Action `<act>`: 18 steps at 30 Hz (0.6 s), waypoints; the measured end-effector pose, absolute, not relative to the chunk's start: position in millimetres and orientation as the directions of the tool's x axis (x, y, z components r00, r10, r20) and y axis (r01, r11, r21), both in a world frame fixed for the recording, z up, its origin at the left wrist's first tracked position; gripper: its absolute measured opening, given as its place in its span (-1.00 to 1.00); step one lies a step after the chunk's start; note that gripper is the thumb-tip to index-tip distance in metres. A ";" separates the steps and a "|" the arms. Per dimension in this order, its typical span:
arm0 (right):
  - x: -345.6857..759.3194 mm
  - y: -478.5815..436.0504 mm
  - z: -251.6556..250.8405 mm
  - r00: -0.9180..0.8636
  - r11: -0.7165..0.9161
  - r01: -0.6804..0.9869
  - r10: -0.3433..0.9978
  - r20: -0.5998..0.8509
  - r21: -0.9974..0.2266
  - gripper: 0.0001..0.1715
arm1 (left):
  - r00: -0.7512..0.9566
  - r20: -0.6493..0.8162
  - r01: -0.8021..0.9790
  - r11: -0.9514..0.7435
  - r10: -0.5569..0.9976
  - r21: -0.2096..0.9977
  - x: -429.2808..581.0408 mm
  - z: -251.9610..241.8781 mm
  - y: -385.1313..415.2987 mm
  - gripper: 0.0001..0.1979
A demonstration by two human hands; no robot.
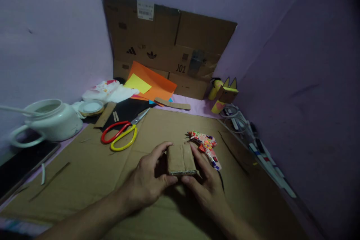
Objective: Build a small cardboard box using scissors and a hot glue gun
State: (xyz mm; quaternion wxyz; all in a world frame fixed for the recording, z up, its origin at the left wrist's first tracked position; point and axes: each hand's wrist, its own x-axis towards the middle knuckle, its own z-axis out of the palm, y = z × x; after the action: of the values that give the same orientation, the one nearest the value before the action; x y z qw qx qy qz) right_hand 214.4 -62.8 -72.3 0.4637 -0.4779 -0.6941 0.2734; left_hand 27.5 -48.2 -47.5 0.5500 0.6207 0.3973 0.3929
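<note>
Between my two hands is a small cardboard block [181, 159], brown, with a crease down its top face and a rough layered edge toward me. My left hand [150, 176] grips its left side, thumb at the near corner. On the right side, my right hand [205, 178] closes round it the same way. Just behind my right hand lies a glue gun [206, 143] with a colourful flower pattern, its cord running under the hand. Scissors [126, 131] with one red and one yellow handle lie spread on the cardboard sheet [157, 123], left of the block.
At left stand a white mug [57, 120] and a dark phone [28, 165]. Orange paper [160, 82], a yellow sheet [138, 83] and a cardboard strip [173, 104] lie at the back, before an upright cardboard panel [157, 33]. A paper figure [225, 95] and coiled cable [234, 120] sit at right.
</note>
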 end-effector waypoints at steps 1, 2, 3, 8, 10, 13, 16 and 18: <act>214.4 -62.6 -72.3 -0.103 0.373 0.389 0.926 0.362 -0.843 -0.26 | 0.381 0.055 0.063 -0.085 0.923 0.994 27.4 -48.5 -48.1 -0.35; 214.4 -62.6 -72.5 -0.097 0.355 0.367 0.934 0.345 -0.860 -0.26 | 0.383 0.057 0.065 -0.088 0.922 0.994 27.3 -49.2 -48.0 -0.36; 214.6 -62.7 -72.8 -0.094 0.344 0.347 0.938 0.333 -0.872 -0.26 | 0.385 0.060 0.067 -0.093 0.921 0.993 27.2 -49.5 -47.9 -0.37; 216.2 -63.6 -74.7 -0.129 0.324 0.307 0.946 0.298 -0.895 -0.26 | 0.383 0.085 0.120 -0.141 0.920 0.983 26.5 -48.5 -49.1 -0.39; 216.4 -64.1 -74.8 -0.151 0.339 0.308 0.940 0.306 -0.889 -0.27 | 0.375 0.122 0.168 -0.197 0.919 0.966 25.4 -47.7 -50.5 -0.38; 215.9 -64.9 -74.5 -0.197 0.396 0.328 0.917 0.348 -0.858 -0.28 | 0.370 0.225 0.277 -0.339 0.901 0.899 23.1 -46.3 -52.6 -0.36; 215.0 -65.7 -73.9 -0.244 0.444 0.363 0.894 0.377 -0.819 -0.28 | 0.375 0.304 0.359 -0.440 0.875 0.823 21.4 -46.1 -52.8 -0.33; 214.5 -66.5 -73.6 -0.246 0.444 0.369 0.894 0.375 -0.816 -0.27 | 0.375 0.294 0.369 -0.433 0.879 0.823 20.4 -47.0 -51.7 -0.29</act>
State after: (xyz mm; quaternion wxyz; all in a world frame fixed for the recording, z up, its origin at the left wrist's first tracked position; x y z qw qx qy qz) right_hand 214.5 -66.5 -73.6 0.4355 -0.4328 -0.7297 0.3010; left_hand 20.4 -51.7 -47.0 0.3375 0.7574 0.4120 0.3778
